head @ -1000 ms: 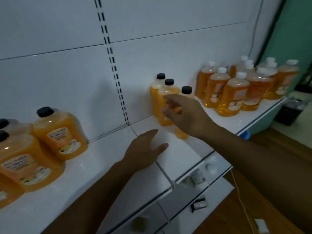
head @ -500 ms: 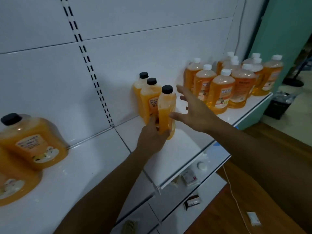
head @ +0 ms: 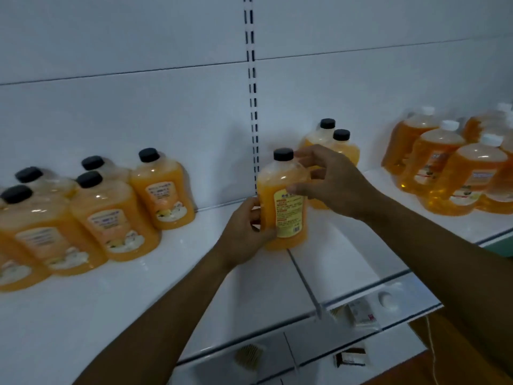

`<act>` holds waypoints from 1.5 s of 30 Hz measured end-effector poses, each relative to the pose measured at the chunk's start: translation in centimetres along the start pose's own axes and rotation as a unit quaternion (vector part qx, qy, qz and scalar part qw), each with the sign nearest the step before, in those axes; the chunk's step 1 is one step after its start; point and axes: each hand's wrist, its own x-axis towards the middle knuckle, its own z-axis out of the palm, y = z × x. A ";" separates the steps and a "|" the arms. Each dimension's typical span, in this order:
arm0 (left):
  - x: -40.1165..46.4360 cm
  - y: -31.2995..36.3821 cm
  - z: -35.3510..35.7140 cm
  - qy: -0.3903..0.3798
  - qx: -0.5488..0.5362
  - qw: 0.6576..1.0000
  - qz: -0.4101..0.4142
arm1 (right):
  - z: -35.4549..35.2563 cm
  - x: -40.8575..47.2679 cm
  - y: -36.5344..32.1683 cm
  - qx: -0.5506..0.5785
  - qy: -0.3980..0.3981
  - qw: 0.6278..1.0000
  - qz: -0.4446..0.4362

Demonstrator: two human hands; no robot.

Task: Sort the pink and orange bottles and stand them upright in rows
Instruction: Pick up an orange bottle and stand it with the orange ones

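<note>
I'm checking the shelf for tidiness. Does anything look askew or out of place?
The held bottle has its back label facing out, unlike the black-capped bottles on the left. No spills or damage show.

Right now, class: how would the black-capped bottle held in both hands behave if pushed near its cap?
The bottle is tall on a narrow base, so it would probably tip rather than slide. Nearly full of orange liquid, it likely feels heavy. Its glossy plastic may slip under the left hand and right hand.
</note>
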 end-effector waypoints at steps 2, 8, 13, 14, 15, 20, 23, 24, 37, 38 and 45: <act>-1.4 -0.3 -2.1 0.067 0.032 0.997 0.000 | 2.2 0.9 -1.1 0.032 -0.021 0.999 -0.014; -5.8 -1.0 -5.7 0.239 0.186 0.953 0.016 | 10.2 2.7 -4.6 -0.018 -0.116 0.993 -0.008; -8.5 -2.3 -9.7 0.225 0.157 0.961 -0.023 | 13.9 3.9 -6.5 0.048 -0.169 0.984 -0.011; -8.9 -2.5 -10.8 0.207 0.129 0.969 -0.037 | 14.1 4.3 -6.6 0.073 -0.208 0.975 -0.011; -9.2 -2.7 -11.8 0.184 0.092 0.977 -0.052 | 14.3 4.6 -6.7 0.097 -0.248 0.964 -0.014; -9.9 -3.7 -13.6 0.123 0.009 0.990 -0.069 | 14.1 6.4 -6.7 0.126 -0.376 0.918 -0.010; -9.9 -3.8 -13.2 0.146 0.050 0.987 -0.051 | 13.7 6.7 -6.6 0.095 -0.376 0.922 -0.011; -9.8 -3.6 -13.0 0.156 0.062 0.984 -0.052 | 13.8 6.4 -6.7 0.078 -0.371 0.925 -0.022; -8.9 -5.6 -11.6 0.227 0.168 0.959 -0.006 | 15.3 6.3 -5.5 -0.106 -0.165 0.971 -0.140; -9.0 -5.6 -11.8 0.227 0.172 0.959 0.001 | 15.4 6.4 -5.4 -0.106 -0.159 0.971 -0.142; -9.3 -5.0 -11.9 0.203 0.192 0.960 0.033 | 16.1 7.1 -5.4 -0.147 -0.116 0.968 -0.166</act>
